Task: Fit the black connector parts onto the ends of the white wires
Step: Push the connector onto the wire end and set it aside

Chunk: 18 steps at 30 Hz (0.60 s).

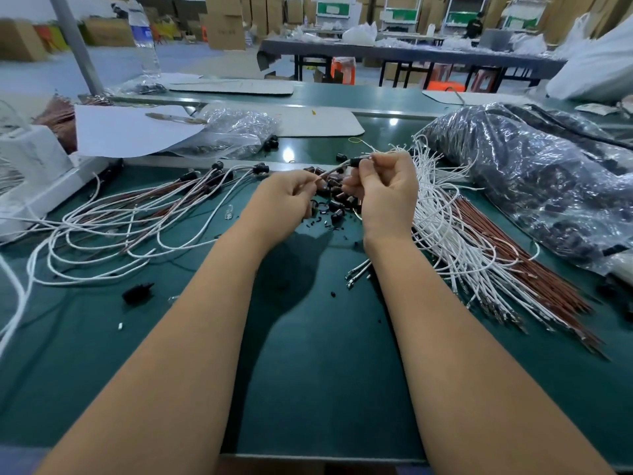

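Right hand [385, 188] pinches black connector part [356, 162] on a wire end, left hand [286, 197] pinches the same wire [330, 172], above loose connector pile [334, 197] on counter [308, 371]

No legible text; water bottle [143, 36] label and distant signs too blurred.

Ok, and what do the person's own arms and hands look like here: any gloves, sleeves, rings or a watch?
Both forearms are bare right down to the bottom edge of the picture, with no sleeve in view. The left hand and right hand wear no gloves. No watch, band or bracelet shows on either wrist, and no ring on the fingers that are visible. The fingertips are partly hidden.
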{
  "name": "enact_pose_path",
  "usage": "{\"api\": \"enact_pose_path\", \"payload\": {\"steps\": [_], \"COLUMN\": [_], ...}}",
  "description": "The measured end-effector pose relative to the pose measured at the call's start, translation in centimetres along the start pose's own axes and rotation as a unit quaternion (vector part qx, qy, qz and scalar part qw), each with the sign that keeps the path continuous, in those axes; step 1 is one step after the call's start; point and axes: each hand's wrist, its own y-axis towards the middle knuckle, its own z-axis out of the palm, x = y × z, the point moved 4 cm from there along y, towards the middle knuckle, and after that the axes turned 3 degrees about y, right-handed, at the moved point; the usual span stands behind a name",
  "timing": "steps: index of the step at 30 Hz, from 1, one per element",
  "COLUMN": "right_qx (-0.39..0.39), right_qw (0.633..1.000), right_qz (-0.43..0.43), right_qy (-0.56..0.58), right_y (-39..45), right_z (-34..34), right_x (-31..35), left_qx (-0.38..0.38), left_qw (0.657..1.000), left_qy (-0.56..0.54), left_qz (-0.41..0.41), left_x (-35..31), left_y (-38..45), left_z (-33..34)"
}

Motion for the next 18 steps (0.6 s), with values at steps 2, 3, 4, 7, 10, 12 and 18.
{"api": "enact_pose_path", "payload": {"steps": [2,3,4,7,10,12,18], "right_qx": [-0.081,-0.12,-0.151,-0.136,0.006,0.078,0.138], "right_qw": [0.997,0.992,0.988,0.99,0.99,0.971,0.942], "right_qz": [-0.019,-0.026,-0.03,-0.03,-0.034,-0.053,-0.061], "right_qy": [0.007,0.009,0.009,-0.027,-0.14,-0.221,-0.301], "right_y": [0.0,0.0,0.0,0.0,-0.6,-1.0,-1.6], "right_z": [-1.0,-1.4,-1.8,-1.6,0.1,1.2,2.1], "right_x": [0.6,0.9,1.2,1.7,1.3,0.8,0.1], "left_qx": [0.034,0.047,0.055,0.047,-0.064,-0.19,-0.265], "left_qw": [0.998,0.997,0.996,0.993,0.989,0.964,0.898], "left_qy": [0.043,0.058,0.071,0.103,0.133,0.179,0.351], "left_qz": [-0.006,0.0,0.01,0.034,0.032,0.042,-0.028], "left_x": [-0.3,-0.5,-0.7,-1.0,-0.6,-0.3,3.3], "left_y": [-0.5,-0.9,-1.3,-2.6,-3.2,-3.5,-4.7], "left_z": [-0.3,-0.6,-1.1,-3.8,-8.2,-11.8,-16.2]}}
